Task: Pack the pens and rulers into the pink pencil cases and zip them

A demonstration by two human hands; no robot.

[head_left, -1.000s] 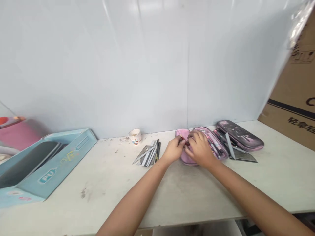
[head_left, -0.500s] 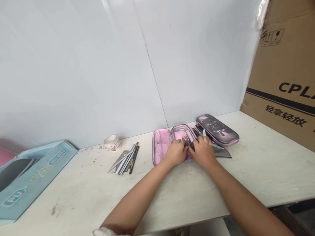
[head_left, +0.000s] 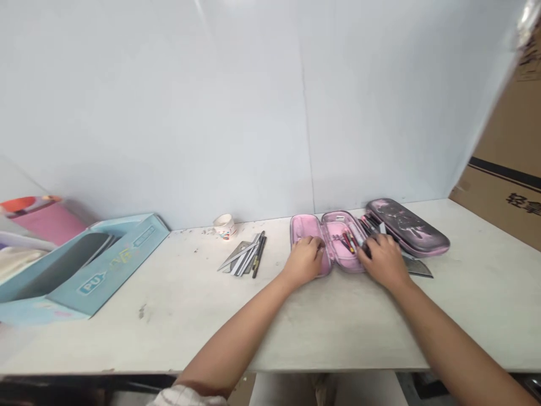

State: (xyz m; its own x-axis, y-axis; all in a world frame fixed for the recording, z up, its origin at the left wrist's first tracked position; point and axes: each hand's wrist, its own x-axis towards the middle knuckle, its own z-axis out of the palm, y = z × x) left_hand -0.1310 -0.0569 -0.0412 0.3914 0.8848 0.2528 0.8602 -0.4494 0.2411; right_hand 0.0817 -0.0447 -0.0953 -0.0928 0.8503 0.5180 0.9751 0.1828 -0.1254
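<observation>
A pink pencil case [head_left: 349, 263] with dark edges lies unfolded on the table. Several coloured pencils [head_left: 350, 241] and a small pair of scissors [head_left: 338, 238] rest in its right half. My left hand [head_left: 305, 260] is on the left half, fingers curled against it and fingertips partly hidden. Over the right edge bends my right hand [head_left: 384, 260], its fingers closed around something dark that I cannot make out. Beside it are several dark pens [head_left: 371, 223], partly under a closed dark pencil case [head_left: 408, 225] with a raised figure.
Left of the hands lie rulers [head_left: 240, 260] and black pens [head_left: 259, 255]. A paper cup [head_left: 224, 225] stands by the wall. A blue box [head_left: 114, 270] occupies the left, a large cardboard box [head_left: 507, 186] the right. A grey ruler-like piece [head_left: 418, 267] pokes from under the dark case.
My hands have moved apart: the left onto the case's left half, the right to its right edge. The pencils between them now show. The view has turned left.
</observation>
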